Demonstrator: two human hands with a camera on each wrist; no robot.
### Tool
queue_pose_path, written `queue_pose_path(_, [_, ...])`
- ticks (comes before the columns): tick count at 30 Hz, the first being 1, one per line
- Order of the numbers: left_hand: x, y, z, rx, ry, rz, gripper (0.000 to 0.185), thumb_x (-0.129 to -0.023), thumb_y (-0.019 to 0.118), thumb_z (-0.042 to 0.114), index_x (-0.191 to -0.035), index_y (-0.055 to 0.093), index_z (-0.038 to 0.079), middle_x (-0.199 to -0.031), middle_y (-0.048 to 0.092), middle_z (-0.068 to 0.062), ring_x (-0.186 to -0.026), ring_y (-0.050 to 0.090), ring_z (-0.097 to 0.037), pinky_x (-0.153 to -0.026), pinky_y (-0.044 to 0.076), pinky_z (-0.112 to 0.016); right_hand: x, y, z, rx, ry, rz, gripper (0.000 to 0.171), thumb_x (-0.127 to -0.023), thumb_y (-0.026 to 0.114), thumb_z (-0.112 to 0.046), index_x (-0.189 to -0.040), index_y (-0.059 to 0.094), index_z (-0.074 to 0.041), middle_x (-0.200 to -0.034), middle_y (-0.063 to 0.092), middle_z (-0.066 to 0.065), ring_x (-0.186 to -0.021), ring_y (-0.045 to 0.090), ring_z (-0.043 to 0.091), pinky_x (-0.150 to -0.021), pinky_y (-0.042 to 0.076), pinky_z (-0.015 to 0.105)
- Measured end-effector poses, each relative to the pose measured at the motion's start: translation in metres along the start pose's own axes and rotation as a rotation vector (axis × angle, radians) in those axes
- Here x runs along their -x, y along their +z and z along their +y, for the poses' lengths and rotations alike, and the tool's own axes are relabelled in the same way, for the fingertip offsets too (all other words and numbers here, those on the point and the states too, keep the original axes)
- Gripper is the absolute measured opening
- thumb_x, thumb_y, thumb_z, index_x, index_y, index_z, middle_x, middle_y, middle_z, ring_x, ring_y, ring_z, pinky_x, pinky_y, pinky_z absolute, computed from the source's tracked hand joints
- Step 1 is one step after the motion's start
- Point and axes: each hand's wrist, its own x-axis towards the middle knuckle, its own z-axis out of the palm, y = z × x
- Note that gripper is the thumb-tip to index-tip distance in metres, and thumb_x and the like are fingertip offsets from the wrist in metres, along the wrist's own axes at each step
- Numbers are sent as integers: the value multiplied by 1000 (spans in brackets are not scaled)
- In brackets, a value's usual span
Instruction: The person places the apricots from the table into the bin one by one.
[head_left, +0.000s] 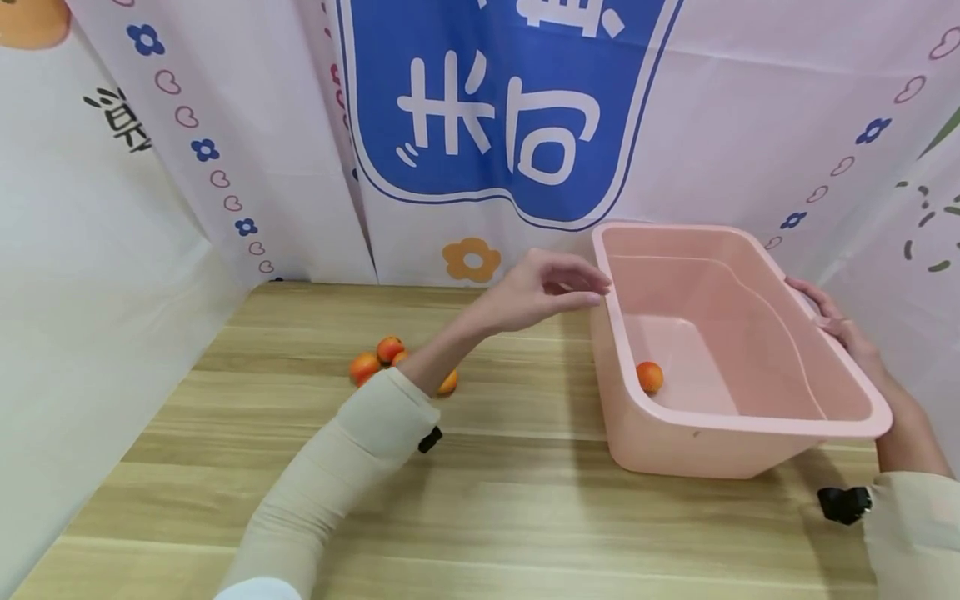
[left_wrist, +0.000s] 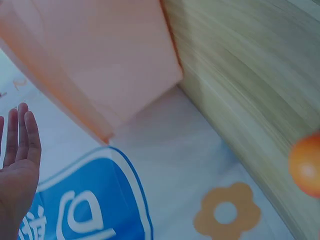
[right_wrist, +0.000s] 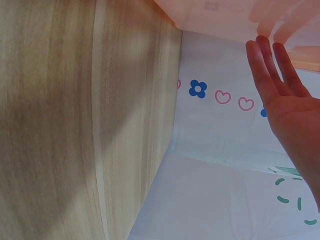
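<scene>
My left hand (head_left: 536, 293) reaches to the left rim of a pink plastic bin (head_left: 697, 427), palm facing down with fingers and thumb extended and nothing between them. In the left wrist view the same hand (left_wrist: 22, 165) shows straight fingers beside the bin's outer wall (left_wrist: 115, 50). On the bin's other side, my right hand (head_left: 847, 333) rests against the right rim. Its straight fingertips (right_wrist: 256, 57) touch the outer wall in the right wrist view. One small orange-red round fruit (head_left: 649, 377) lies inside the bin, near the left wall.
Several similar fruits (head_left: 365, 367) sit on the wooden table (head_left: 510, 517) to the left, partly hidden behind my left forearm. A printed cloth (head_left: 480, 217) with a blue sign hangs behind the table, and pale cloth walls stand at both sides.
</scene>
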Motion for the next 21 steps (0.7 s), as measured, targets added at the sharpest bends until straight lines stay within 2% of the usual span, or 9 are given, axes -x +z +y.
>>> queue_pose_path(7, [26,-27,-16,-105,-63,51,23,-100,69,8,-120,72,-3,-112,76,-12,-99,73,-19,-90,60,-30,0,-1,-1,-43,9,-30,74,-99,1,5,-150,49,-19,-134,57,1,-108,62,10,-80,57,19])
queue_pose_path(9, [35,-36,-22,-147,-89,70,22,-100,69,8,-119,73,-3,-112,76,-12,-100,73,-20,-90,60,-31,1,0,-1,-11,-2,-29,73,-100,2,5,-151,49,-19,-134,59,0,-105,65,9,-78,58,18])
queue_pose_path(12, [50,-51,-28,-199,-128,100,21,-100,68,8,-117,73,-3,-113,75,-15,-101,72,-24,-91,60,-36,1,0,-1,43,-22,-25,72,-100,4,6,-151,50,-18,-132,62,0,-99,68,8,-75,58,17])
queue_pose_path(14, [60,-60,-33,-225,-156,119,21,-100,68,8,-117,73,-4,-112,75,-17,-100,72,-27,-91,60,-39,1,0,-2,42,-21,-15,72,-101,4,6,-150,50,-18,-130,63,0,-95,69,9,-72,58,18])
queue_pose_path(18, [83,-79,-48,-265,-211,151,20,-100,67,4,-115,72,-8,-111,74,-22,-100,71,-36,-92,59,-44,1,0,-4,-31,2,-8,71,-102,3,6,-151,49,-16,-124,64,5,-85,70,12,-64,58,20])
queue_pose_path(21, [101,-90,-62,-323,-263,166,19,-100,66,1,-114,71,-10,-110,73,-24,-100,70,-38,-92,58,-47,1,1,-3,5,3,1,70,-102,4,6,-151,48,-17,-121,64,4,-82,69,10,-62,57,19])
